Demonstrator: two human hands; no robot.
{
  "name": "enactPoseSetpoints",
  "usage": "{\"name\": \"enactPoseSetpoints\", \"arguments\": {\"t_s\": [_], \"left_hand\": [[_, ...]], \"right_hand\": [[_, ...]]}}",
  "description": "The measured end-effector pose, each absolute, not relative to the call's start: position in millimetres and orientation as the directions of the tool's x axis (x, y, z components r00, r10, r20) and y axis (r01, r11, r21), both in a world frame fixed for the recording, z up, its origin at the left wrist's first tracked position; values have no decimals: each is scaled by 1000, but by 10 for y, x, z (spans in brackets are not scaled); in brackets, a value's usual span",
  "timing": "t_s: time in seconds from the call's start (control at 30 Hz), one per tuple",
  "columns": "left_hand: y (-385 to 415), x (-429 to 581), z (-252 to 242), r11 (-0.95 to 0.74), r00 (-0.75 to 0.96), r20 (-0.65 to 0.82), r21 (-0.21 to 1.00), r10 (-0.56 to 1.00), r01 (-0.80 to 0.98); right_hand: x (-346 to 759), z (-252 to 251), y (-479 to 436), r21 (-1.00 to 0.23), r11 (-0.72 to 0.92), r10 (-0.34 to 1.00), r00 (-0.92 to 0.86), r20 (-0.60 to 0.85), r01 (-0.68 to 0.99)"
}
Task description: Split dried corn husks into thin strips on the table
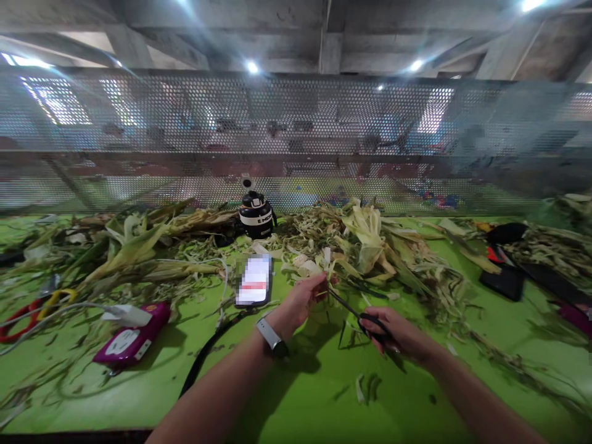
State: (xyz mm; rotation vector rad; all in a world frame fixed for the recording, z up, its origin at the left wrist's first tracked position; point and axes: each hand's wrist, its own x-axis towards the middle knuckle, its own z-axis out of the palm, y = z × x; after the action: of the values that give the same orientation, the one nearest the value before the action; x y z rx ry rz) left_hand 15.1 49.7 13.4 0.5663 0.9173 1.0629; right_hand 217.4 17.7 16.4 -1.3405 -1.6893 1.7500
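My left hand (303,297), with a watch (272,337) on its wrist, is closed on a pale piece of corn husk (327,258). My right hand (393,330) grips a pair of dark-handled scissors (348,306), whose blades point up and left towards the husk at my left fingertips. Whether the blades touch the husk I cannot tell. Small cut bits of husk (361,390) lie on the green table (319,407) below my hands. Behind them, a heap of dried corn leaves (370,237) spreads across the table.
Left of my hands lie a phone (253,282), a purple power strip (134,333) with a white plug, and red-and-yellow-handled scissors (59,299). A dark bottle (257,216) stands by the perforated metal screen (287,123). A black device (502,280) lies to the right.
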Motion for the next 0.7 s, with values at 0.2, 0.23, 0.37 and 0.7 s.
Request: {"name": "enactPoseSetpoints", "arguments": {"t_s": [0.2,0.23,0.37,0.7], "left_hand": [[497,171,131,442,225,-381,745,897,-500],[499,173,131,450,235,-384,740,893,-500],[501,169,140,484,258,-410,709,875,-513],[489,186,131,536,341,-414,645,844,-545]], "right_hand": [[2160,178,188,-915,-223,809,-460,-367,337],[2160,180,188,-916,-222,811,-459,-363,334],[2160,176,185,-917,-216,814,-456,-359,337],[2156,-8,210,-953,-143,831,-491,-262,268]]}}
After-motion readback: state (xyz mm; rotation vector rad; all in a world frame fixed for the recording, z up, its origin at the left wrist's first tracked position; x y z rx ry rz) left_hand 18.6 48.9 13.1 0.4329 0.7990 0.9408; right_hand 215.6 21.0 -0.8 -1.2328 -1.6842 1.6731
